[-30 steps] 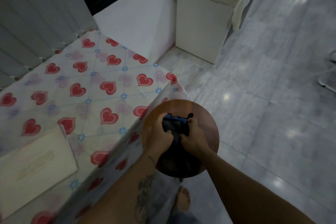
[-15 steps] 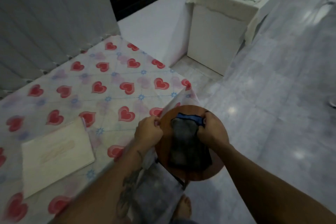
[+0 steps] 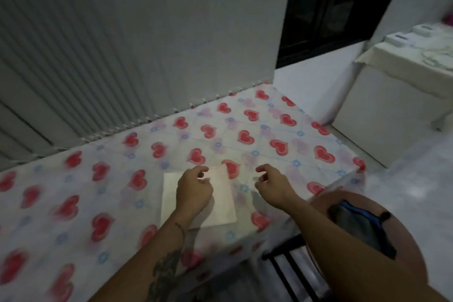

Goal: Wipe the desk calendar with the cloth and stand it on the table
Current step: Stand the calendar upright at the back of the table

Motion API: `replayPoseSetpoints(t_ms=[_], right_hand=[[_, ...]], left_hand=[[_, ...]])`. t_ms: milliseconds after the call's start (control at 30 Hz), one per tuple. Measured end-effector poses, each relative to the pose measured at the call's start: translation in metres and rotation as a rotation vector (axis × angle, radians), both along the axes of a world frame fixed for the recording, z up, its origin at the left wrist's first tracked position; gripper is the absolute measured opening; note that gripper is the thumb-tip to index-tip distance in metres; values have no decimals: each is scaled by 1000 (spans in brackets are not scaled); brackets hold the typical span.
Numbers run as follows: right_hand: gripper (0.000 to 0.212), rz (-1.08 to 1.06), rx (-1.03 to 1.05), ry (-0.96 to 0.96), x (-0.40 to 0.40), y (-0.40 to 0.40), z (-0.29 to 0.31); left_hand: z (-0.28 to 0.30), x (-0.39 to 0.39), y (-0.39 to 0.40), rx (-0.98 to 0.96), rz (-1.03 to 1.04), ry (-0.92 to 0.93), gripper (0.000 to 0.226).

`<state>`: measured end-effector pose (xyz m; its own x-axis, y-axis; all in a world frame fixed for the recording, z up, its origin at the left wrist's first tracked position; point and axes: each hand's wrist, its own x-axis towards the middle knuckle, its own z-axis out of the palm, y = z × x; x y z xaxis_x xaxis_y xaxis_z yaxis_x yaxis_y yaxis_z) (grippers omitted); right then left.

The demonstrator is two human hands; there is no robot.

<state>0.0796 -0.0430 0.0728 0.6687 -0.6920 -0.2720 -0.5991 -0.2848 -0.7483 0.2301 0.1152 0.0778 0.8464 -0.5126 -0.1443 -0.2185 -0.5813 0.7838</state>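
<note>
Both hands reach over the desk (image 3: 73, 179), fingers loosely curled, holding nothing. The left hand (image 3: 193, 189) hovers above the flat calendar (image 3: 220, 208); the right hand (image 3: 272, 184) is just beside it. The cloth (image 3: 358, 225) lies on a stool (image 3: 404, 247) off the desk's right edge.

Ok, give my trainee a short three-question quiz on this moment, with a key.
1. True or false: the left hand is above the desk calendar.
2. Where does the cloth lie? A) on the heart-print table B) on the round stool C) in the right hand
3. Is the calendar flat or standing?

Key: 1 true; 2 B; 3 flat.
</note>
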Motion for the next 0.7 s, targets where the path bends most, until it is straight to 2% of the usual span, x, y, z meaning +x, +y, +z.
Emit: replayPoseSetpoints(t_ms=[167,267,367,567,700], right_hand=[[40,-46,58,18,62,32,-7],[46,-84,78,42,83,47,-13],[54,-92,114,47,96,58,-19],[54,-161,128,46,113,66,-24],[43,-248,202,19,116,60,-20]], left_hand=[[-19,55,32,160,19,-8,49],[-28,69,44,292,-22,47,61],[-37,78,52,341,-71,99,68],[-41,91,46,249,43,194,67],[-42,99,43,115,152,267,64]])
